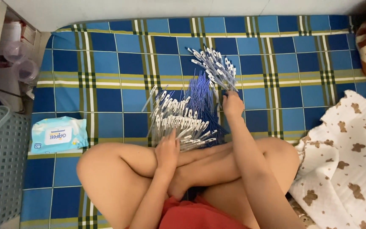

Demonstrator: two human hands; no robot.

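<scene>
On the blue plaid mat (106, 63), pen parts lie fanned before crossed legs. Left hand (167, 150) rests flat, fingers loose, on the near pen barrels (178, 123). Right hand (233, 104) pinches the far pen bundle (214, 68). Best to keep stacks aligned, clips one way.

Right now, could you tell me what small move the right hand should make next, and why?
Probably lift a few blue refills: the right hand rests at their upper end, beside the far fan of pen barrels, while the left hand lies on the near pile of barrels.
</scene>
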